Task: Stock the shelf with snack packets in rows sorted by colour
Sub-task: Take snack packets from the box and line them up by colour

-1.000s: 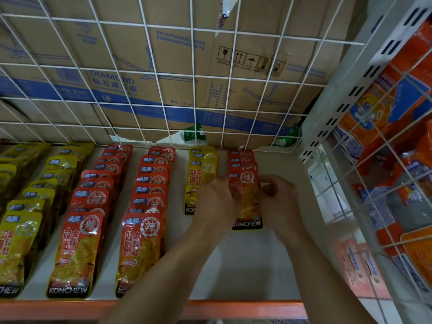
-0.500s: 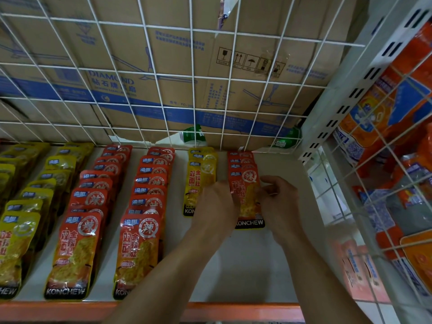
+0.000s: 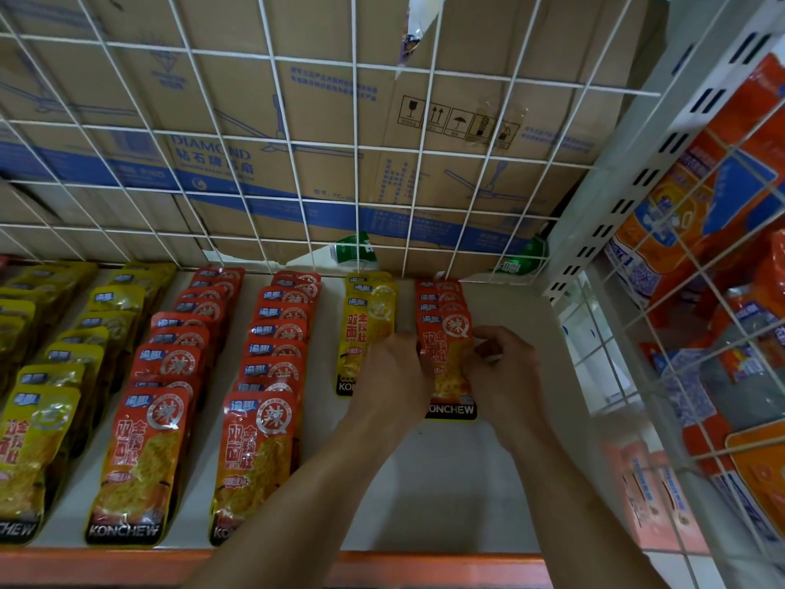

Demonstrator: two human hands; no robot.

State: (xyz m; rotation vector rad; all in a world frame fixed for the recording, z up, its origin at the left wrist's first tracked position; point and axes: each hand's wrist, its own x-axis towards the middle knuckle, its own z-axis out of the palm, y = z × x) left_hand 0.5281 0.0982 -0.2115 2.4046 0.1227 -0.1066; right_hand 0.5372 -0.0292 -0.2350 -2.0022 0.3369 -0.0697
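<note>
Nearest: the shelf's orange front lip [image 3: 424,563], with bare white board behind it. Both forearms reach in toward 12 o'clock.

- Left hand [image 3: 393,371]: fingers curled onto the left edge of the front red packet [image 3: 446,367].
- Right hand [image 3: 505,371]: pinches the packet's right edge.
- The packet lies flat at the head of the short red row [image 3: 439,297], overlapping the packet behind it.
- Short yellow row [image 3: 369,316]: just beside it at 9 o'clock. The long red rows [image 3: 272,452] and yellow rows [image 3: 38,440] lie further toward 9.

Judgement: this is the placing step, with the packet being squared in line with its row. The next move calls for letting go, then laying another red packet at 6 o'clock of this one with the same overlap.

Farthest: the wire mesh back [image 3: 357,146], with cardboard boxes [image 3: 255,99] behind it.
</note>
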